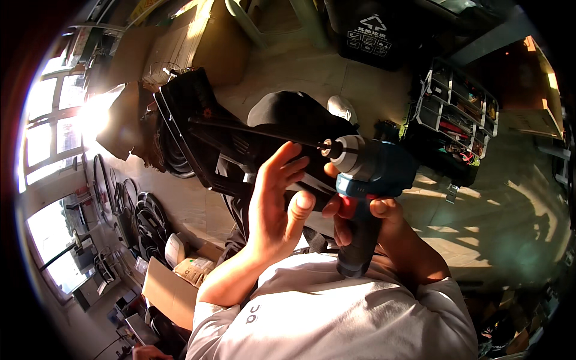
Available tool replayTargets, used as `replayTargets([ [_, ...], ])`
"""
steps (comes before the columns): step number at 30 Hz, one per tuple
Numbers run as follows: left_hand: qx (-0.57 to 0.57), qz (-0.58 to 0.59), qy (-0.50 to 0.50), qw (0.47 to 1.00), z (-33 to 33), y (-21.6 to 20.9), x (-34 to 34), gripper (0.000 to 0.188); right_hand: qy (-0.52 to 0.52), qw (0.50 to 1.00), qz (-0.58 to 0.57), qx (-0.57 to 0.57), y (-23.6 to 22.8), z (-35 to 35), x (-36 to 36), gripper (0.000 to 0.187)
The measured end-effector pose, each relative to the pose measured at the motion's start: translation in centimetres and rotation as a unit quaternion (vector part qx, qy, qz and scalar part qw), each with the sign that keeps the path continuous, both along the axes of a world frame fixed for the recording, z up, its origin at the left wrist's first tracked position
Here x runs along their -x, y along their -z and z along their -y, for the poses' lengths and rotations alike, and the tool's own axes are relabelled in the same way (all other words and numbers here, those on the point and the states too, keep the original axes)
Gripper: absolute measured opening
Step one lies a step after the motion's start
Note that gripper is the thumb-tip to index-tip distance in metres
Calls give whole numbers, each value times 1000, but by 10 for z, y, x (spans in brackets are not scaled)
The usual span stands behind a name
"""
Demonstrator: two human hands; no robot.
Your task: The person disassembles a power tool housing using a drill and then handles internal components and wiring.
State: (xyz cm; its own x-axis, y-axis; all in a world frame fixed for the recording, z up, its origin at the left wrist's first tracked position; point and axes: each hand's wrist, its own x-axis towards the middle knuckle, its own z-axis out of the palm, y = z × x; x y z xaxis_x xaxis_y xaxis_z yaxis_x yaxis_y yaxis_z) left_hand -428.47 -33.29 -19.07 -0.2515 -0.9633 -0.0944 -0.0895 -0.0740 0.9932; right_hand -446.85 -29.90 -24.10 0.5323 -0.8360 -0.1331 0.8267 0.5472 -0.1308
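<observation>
A cordless driver (375,171) with a blue body, grey nose and black grip is held up before my chest, its nose toward the left. My right hand (387,210) is wrapped round its grip, with fingers by the red trigger. To the left of the tool my left hand (279,210) is raised, fingers apart and holding nothing. A dark thin bar (252,128) runs behind the fingertips up to the nose; I cannot tell whether it joins the tool. Beyond my hands stands a black frame (195,144) with dark fabric on it.
An open tool case (459,111) with several compartments lies at the right. Far off are a black bin (372,36) and a green stool (282,39). Cardboard boxes (171,294) stand at the left, near cables (150,216) hung on the wall. A white shoe (342,110) is on the floor.
</observation>
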Motion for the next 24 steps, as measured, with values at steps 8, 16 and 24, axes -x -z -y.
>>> replayTargets([
  [8,-43,-232,51,970,25,22,20,52,-43,981,-186,-30,-4,-7,-16,75],
  [16,-56,118,237,963,30,9,7,32,24,677,-694,241,-30,2,53,46],
  [24,-16,101,274,956,23,36,14,4,141,570,-719,372,-29,43,19,20],
])
